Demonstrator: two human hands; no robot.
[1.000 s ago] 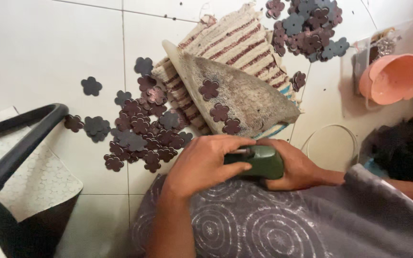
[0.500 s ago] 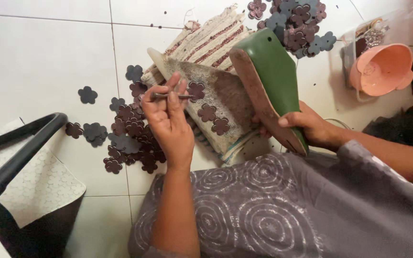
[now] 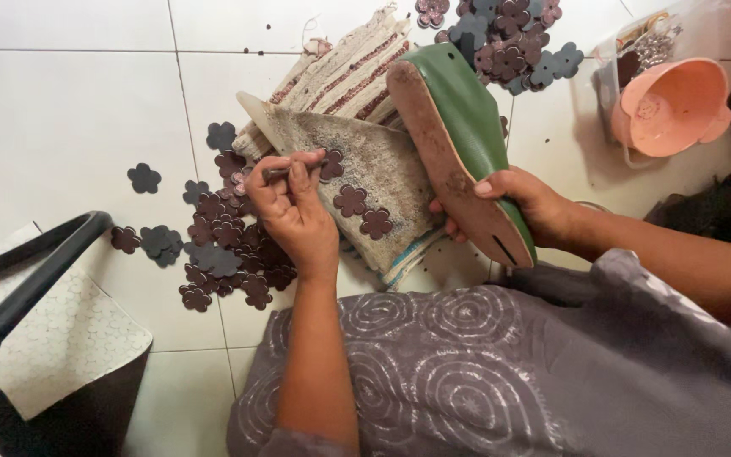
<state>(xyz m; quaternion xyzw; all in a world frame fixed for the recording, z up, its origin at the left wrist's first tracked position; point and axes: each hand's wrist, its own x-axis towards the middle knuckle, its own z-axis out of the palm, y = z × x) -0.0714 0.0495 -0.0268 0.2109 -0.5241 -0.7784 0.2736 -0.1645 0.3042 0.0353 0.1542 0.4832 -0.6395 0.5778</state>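
Note:
My right hand (image 3: 524, 206) grips a green shoe form (image 3: 458, 144) with a brown sole, held sole-up and tilted over the floor. My left hand (image 3: 291, 210) pinches a thin metal tool (image 3: 291, 171) whose tip touches a dark flower-shaped cutout (image 3: 330, 164) on a stained triangular board (image 3: 365, 182). Two more flower cutouts (image 3: 363, 211) lie on that board. Striped cloth (image 3: 344, 76) lies under the board.
Several loose flower cutouts (image 3: 222, 254) are scattered on the white tiled floor at the left, and another pile (image 3: 509, 38) lies at the top. A pink plastic bowl (image 3: 674, 106) stands at the right. A black-handled bag (image 3: 44, 338) sits at the lower left.
My right hand lifted the green shoe form from my lap and turned it sole-up. My left hand let go of it and moved to the board with the thin tool.

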